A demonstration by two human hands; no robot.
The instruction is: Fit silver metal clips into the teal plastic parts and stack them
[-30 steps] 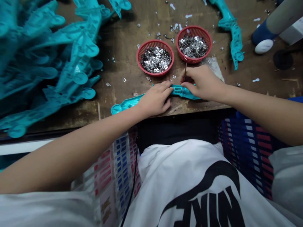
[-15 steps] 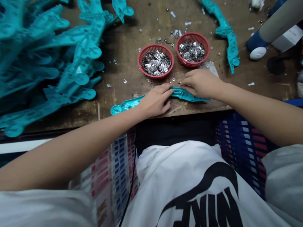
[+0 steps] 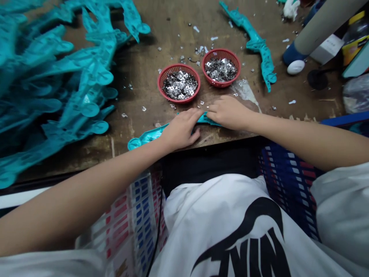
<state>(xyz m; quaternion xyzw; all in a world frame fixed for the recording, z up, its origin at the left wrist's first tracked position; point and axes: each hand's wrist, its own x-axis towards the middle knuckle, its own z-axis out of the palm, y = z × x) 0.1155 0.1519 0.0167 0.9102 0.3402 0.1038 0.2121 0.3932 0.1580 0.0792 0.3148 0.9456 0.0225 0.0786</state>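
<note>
In the head view, the left hand [image 3: 181,130] and right hand [image 3: 227,112] lie side by side at the near edge of the wooden counter [image 3: 138,73]. The teal moulded plastic part [image 3: 151,135] lies under and between them, with its long axis running across the view along that edge and rising slightly to the right. Its rounded end projects left of the left fingers [image 3: 190,117], which lie close together across the part. The right fingers [image 3: 215,109] are curved and bear on its right-hand section, their tips just beside the left fingertips. Whether either set grips the part or only presses on it cannot be determined, and no small item is discernible between the fingertips. The left hand is nearer the rounded end. Beyond the fingertips, two red plastic baskets [image 3: 178,83] [image 3: 221,68] hold loose stamped silver metal pieces [image 3: 180,85], and similar pieces lie scattered on the counter. Left of the left hand is a large heap of teal moulded parts [image 3: 63,88]. Beyond the right fingers lies a single teal moulded part [image 3: 259,48]. Below the fingers, a blue-and-red plastic crate [image 3: 288,165] stands beside the person's white printed shirt [image 3: 219,227].
</note>
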